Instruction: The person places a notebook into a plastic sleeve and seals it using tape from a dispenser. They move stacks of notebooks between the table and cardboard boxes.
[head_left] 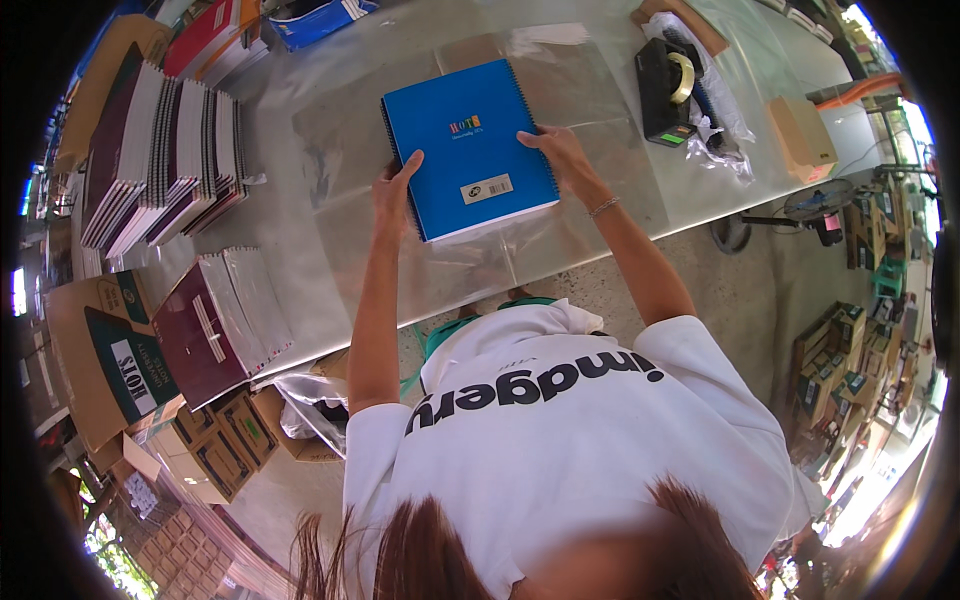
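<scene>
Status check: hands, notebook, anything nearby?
Left hand on left edge, right hand on right edge. Blue notebook between them, cover up. Tape dispenser off to the right.

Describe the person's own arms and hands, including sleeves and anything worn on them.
Both arms are bare below the short, loose white sleeves of a T-shirt with large dark lettering. The left hand and right hand are ungloved. A thin, silvery, chain-like bracelet circles the right wrist; none shows on the left. Fingernail details are too small to tell.
</scene>
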